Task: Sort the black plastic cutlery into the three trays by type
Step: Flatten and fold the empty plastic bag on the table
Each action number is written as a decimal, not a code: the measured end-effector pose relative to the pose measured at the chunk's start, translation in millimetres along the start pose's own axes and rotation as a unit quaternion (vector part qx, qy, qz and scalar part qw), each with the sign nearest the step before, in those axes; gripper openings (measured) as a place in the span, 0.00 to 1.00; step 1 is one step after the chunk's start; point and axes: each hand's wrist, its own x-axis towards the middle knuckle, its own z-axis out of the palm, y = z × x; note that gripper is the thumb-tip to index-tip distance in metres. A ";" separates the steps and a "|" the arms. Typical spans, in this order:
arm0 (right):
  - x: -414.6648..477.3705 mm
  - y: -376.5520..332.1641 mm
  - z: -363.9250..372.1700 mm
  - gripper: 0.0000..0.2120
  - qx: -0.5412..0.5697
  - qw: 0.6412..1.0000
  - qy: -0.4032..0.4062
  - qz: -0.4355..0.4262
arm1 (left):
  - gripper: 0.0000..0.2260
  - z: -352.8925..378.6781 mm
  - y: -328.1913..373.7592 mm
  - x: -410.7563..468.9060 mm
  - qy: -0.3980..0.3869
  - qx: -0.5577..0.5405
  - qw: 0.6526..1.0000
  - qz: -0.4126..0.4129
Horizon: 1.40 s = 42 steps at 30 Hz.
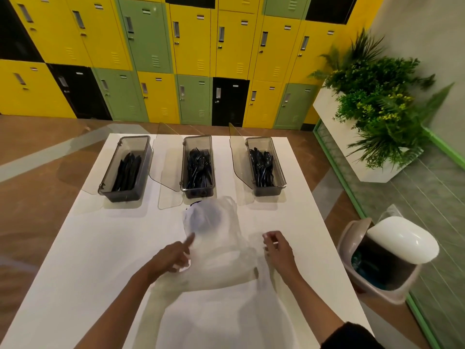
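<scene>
Currently no readable writing; black cutlery sorted: knives, forks, spoons in trays; left grip spread, right grip pinching clear bag on desk.

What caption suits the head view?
Both hands handle a clear plastic bag before three sorted cutlery trays.

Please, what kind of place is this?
Probably a staff or break room in a workplace or school. A wall of yellow, green and black lockers stands behind the white table, with a planter and a swing-lid bin beside it.
</scene>
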 end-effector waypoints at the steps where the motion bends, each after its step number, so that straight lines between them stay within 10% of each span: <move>1: 8.4 -10.3 5.5 0.07 0.012 1.000 -0.001 0.006 | 0.38 -1.7 4.3 6.1 0.019 -0.070 0.997 -0.013; 5: 43.2 -48.7 26.7 0.12 0.074 0.994 -0.070 0.047 | 0.28 -7.7 17.5 32.6 0.120 -0.229 0.966 -0.006; 12: 79.8 -70.8 59.2 0.27 0.015 0.974 -0.196 0.116 | 0.22 -4.8 37.5 61.5 0.063 -0.372 0.926 0.002; 19: 94.9 -54.4 63.2 0.05 0.002 0.973 -0.225 0.053 | 0.24 -9.5 29.7 83.7 0.018 -0.366 0.930 0.030; 30: 78.9 -47.7 24.1 0.17 -0.175 0.977 -0.080 -0.096 | 0.28 -19.9 11.7 66.2 0.178 -0.098 0.961 0.186; 36: 20.5 -48.9 23.0 0.25 -0.231 0.917 -0.106 -0.307 | 0.31 4.1 3.6 36.1 0.322 0.202 0.873 0.305; 42: -4.3 -8.8 13.8 0.50 -0.371 0.837 -0.300 -0.269 | 0.41 17.9 -29.7 10.0 0.042 0.446 0.820 0.356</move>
